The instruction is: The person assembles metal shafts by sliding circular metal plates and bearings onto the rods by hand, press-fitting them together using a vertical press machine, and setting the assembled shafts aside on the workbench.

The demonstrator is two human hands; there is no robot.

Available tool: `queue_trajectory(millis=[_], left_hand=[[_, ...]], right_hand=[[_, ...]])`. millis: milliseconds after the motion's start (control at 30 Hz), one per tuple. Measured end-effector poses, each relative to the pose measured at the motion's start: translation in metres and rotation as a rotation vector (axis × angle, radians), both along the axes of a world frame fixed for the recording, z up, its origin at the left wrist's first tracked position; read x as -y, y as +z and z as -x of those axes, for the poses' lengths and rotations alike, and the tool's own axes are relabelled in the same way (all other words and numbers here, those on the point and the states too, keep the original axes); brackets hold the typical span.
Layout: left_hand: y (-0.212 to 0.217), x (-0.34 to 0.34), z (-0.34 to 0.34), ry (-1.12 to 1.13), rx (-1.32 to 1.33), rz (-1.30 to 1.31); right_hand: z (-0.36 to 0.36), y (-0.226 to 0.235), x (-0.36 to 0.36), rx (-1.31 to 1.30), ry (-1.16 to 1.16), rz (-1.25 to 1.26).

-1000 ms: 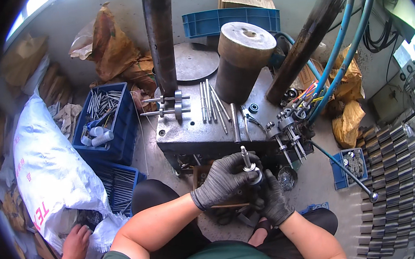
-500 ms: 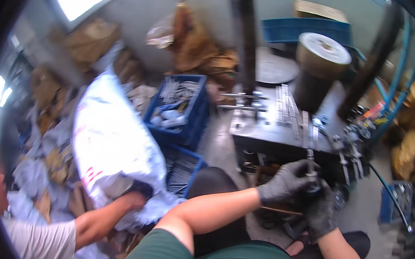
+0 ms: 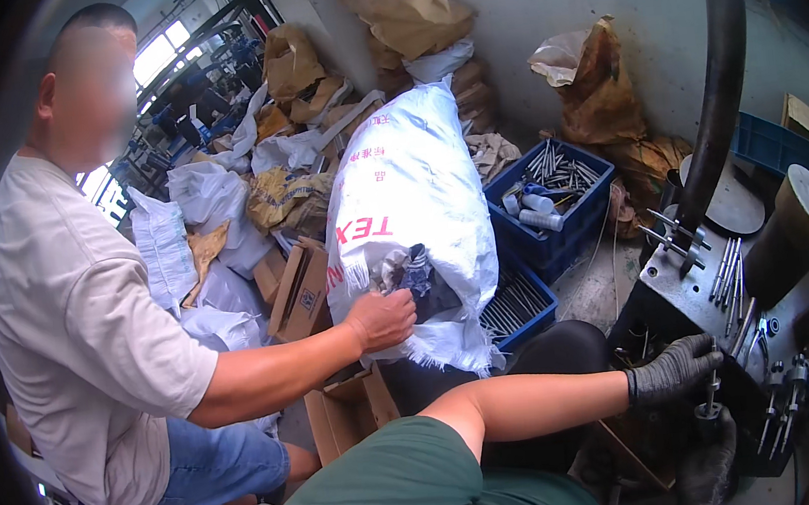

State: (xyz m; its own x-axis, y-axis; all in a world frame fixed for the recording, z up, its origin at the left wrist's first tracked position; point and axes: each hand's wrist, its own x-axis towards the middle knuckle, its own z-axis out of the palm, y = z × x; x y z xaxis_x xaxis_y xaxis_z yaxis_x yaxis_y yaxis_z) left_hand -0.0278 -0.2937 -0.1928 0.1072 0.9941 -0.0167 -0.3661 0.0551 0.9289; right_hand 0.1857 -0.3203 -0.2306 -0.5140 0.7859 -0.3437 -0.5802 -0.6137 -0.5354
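Note:
My left hand [image 3: 676,369], in a dark grey knit glove, has its fingers closed around the upper part of a slim metal rod [image 3: 713,384]. The rod stands nearly upright, its lower end in a round metal piece [image 3: 707,410]. Below it, my right hand [image 3: 709,465], gloved too, is closed around that round piece; its fingers are partly hidden in shadow. Both hands are just in front of a metal machine table [image 3: 672,277]. Several thin rods [image 3: 726,272] lie on the table top.
At left, another person's hand [image 3: 384,320] grips grey cloth [image 3: 413,273] at the mouth of a white woven sack [image 3: 407,174]. Blue crates [image 3: 558,228] of metal rods stand between sack and machine. A dark post [image 3: 721,76] and a thick cylinder [image 3: 792,235] rise from the table.
My view has swung left, so the scene sits farther right and more of the other person shows. My hands still hold the rod and round piece together.

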Motion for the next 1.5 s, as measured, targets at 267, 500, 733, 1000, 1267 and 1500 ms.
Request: queue_trajectory(millis=[267,500,733,1000,1267,1500], left_hand=[[-0.001,-0.022,0.043,0.314,0.286,0.145],[-0.002,-0.07,0.105,0.656,0.37,0.369],[-0.05,-0.097,0.143,0.743,0.339,0.355],[-0.057,-0.112,0.172,1.089,0.11,0.305],[-0.007,-0.093,0.072,0.591,-1.389,-0.528],[-0.002,-0.093,-0.005,0.086,-1.757,-0.664]], right_hand=[[0.009,0.029,0.003,0.17,-0.124,-0.172],[0.001,0.049,0.006,0.124,-0.196,-0.145],[0.009,0.047,0.009,0.084,-0.138,-0.16],[0.009,0.048,0.011,0.1,-0.105,-0.158],[0.01,0.051,0.009,0.095,-0.132,-0.165],[0.009,0.044,0.002,0.126,-0.175,-0.19]])
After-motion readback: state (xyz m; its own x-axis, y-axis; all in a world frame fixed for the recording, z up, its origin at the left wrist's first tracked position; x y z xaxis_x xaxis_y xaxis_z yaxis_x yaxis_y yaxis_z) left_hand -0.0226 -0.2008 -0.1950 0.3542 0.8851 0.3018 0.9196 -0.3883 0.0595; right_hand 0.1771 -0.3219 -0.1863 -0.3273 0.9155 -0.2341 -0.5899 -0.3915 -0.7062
